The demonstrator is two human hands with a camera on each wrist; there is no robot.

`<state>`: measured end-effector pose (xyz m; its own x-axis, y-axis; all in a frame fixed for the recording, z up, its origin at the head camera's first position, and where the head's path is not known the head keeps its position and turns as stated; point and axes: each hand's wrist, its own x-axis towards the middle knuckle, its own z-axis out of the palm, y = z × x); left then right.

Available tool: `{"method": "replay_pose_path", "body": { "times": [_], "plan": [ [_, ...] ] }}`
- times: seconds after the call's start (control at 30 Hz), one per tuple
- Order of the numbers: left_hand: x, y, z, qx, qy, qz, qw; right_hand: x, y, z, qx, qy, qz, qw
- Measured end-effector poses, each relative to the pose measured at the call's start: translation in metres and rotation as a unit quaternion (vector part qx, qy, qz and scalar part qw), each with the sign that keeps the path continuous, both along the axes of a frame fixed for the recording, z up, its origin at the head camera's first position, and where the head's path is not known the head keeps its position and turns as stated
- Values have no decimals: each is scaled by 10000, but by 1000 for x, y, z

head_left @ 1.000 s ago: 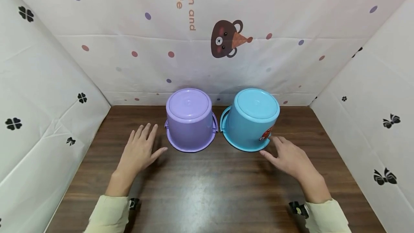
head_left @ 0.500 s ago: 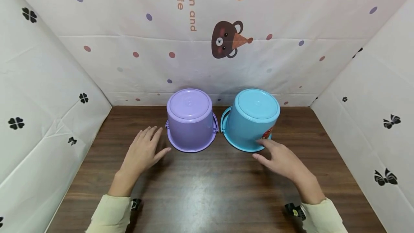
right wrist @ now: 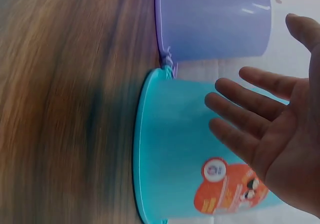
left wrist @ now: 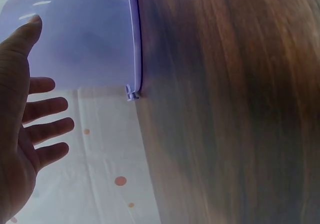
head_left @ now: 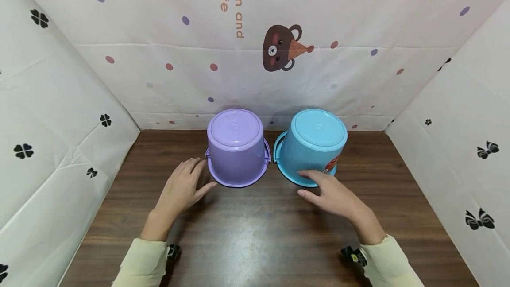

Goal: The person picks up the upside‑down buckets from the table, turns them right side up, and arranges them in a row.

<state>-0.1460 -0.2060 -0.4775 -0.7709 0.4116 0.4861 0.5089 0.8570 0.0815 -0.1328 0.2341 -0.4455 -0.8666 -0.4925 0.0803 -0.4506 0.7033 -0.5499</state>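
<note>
A purple bucket [head_left: 236, 149] and a light blue bucket [head_left: 314, 149] stand upside down side by side on the wooden table. My left hand [head_left: 181, 189] hovers just left of the purple bucket, fingers spread, holding nothing. In front of the blue bucket is my right hand [head_left: 332, 194], its fingers extended and empty. The right wrist view shows those fingers [right wrist: 245, 114] apart from one another before the blue bucket's side, near a red sticker [right wrist: 230, 184]; whether they touch it I cannot tell. Both buckets have their handles folded down by the rim.
Behind the buckets rises a white patterned sheet [head_left: 179, 83]. Similar sheets border the table [head_left: 247, 229] at left and right. Each wrist carries a small dark strap-like device, such as the one [head_left: 353, 256] by the right sleeve.
My right hand has moved left, from the blue bucket's right side to its front. The left hand has shifted slightly right, nearer the purple bucket. Both buckets have stayed put.
</note>
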Motion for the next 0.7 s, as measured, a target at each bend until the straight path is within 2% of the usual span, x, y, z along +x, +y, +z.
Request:
{"method": "replay_pose_path", "body": {
  "times": [0.17, 0.33, 0.7],
  "plan": [
    [-1, 4, -4, 212, -174, 100, 9996, -6, -15, 0, -148, -9, 183, 9997],
    [-4, 9, -6, 443, -449, 224, 9978, -14, -28, -4, -190, 13, 187, 9996],
    [-16, 11, -6, 899, -1514, 558, 9828, -33, -55, -15, -209, -171, -18, 9996]
  ]
}}
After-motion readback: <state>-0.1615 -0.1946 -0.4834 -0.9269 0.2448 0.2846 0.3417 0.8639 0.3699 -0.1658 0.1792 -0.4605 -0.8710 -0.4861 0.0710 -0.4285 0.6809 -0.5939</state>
